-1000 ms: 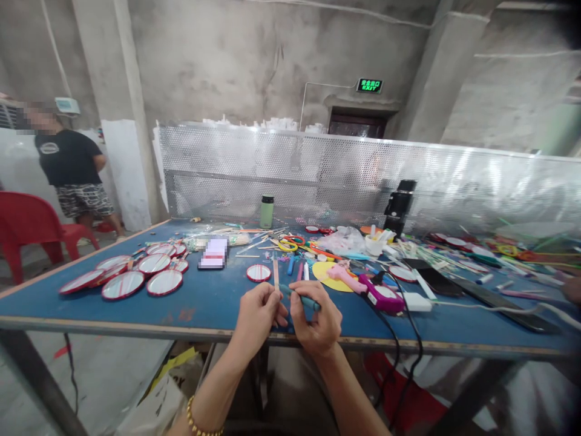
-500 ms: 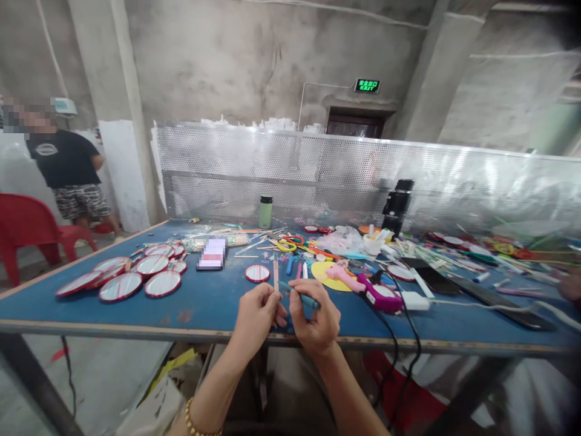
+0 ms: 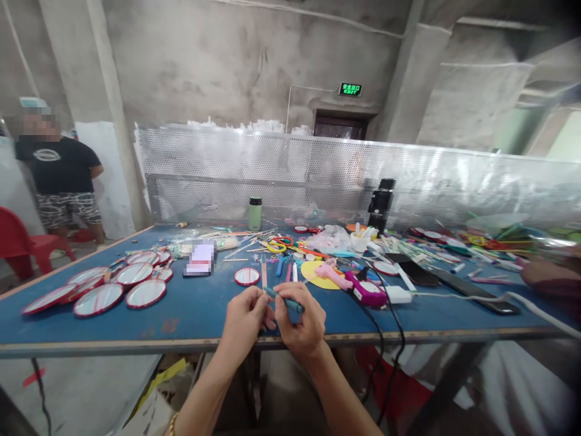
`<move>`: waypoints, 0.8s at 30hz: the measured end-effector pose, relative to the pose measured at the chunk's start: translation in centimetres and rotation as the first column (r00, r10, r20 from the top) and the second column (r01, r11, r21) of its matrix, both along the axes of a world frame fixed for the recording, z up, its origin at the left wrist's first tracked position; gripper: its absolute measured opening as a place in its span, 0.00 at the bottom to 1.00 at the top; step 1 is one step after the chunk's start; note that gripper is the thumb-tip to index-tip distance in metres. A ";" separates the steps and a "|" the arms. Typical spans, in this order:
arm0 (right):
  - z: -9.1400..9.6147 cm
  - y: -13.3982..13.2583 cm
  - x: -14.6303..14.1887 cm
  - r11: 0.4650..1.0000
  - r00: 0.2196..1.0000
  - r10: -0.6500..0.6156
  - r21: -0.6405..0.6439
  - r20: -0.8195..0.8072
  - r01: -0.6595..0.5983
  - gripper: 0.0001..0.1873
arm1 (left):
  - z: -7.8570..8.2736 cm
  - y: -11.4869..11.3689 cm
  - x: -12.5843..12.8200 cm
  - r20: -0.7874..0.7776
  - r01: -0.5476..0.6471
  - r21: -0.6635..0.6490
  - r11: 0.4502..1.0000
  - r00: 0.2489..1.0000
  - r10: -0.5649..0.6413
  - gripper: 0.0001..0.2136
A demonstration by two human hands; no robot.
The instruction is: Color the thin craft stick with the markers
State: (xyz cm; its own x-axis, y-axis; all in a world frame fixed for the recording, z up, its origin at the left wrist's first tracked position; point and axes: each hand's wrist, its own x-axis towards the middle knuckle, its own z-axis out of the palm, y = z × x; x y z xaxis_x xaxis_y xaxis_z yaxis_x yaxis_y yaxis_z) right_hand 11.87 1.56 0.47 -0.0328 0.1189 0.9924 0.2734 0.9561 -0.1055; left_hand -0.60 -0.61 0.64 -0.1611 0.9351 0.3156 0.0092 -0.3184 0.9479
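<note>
Upright between the fingers of my left hand (image 3: 247,316) is a flat wooden craft stick (image 3: 264,271). My right hand (image 3: 300,318) is closed round a teal marker pen (image 3: 290,300), whose tip end points left and meets the stick near my left fingertips. Whether the tip presses on the wood is too small to tell. Just beyond my left hand lies a small round mirror with a red rim (image 3: 247,277). Several pens, among them a blue one (image 3: 279,266) and a white one (image 3: 295,272), lie beyond the stick.
Red-rimmed round mirrors (image 3: 98,299) are piled at the left, near a phone (image 3: 200,258). A purple glue-gun-like device (image 3: 368,290) with black cables lies right, by a yellow disc (image 3: 313,274). A green bottle (image 3: 255,213) stands behind. A person (image 3: 59,163) stands far left.
The marker has come in against the stick, where a small gap showed before. My view has turned slightly right, so the scene sits further left.
</note>
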 end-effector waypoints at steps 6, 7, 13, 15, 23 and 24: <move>-0.3 -0.1 0.1 1.000 1.000 0.005 -0.006 0.015 -0.005 0.11 | 0.0 0.0 -0.1 -0.006 -0.001 0.001 1.000 1.000 0.001 0.12; -0.3 -0.1 0.1 1.000 1.000 0.007 -0.004 0.016 -0.007 0.12 | 0.1 0.0 -0.1 -0.004 -0.002 0.000 1.000 1.000 0.002 0.12; -0.3 0.0 0.1 1.000 1.000 0.007 0.010 0.015 -0.008 0.12 | 0.3 -0.2 -0.1 -0.007 -0.006 -0.007 1.000 1.000 0.006 0.12; -0.3 -0.1 0.1 1.000 1.000 0.008 0.015 0.015 -0.008 0.12 | 0.3 -0.2 -0.1 -0.010 -0.004 -0.007 1.000 1.000 0.004 0.12; -0.4 0.2 0.1 1.000 1.000 -0.002 0.005 0.002 0.002 0.11 | 0.0 0.0 -0.2 -0.012 0.001 -0.002 1.000 1.000 -0.001 0.13; -0.4 0.3 0.0 1.000 1.000 -0.006 0.007 -0.005 0.006 0.11 | -0.1 0.1 -0.2 -0.012 0.001 -0.003 1.000 1.000 -0.001 0.14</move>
State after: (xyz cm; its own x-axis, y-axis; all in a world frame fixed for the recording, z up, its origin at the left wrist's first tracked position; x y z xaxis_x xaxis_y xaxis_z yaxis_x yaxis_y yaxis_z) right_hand 11.91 1.83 0.10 -0.0271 0.1119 0.9933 0.2786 0.9552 -0.1000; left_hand -0.76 -0.54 0.58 -0.1561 0.9364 0.3144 0.0205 -0.3152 0.9488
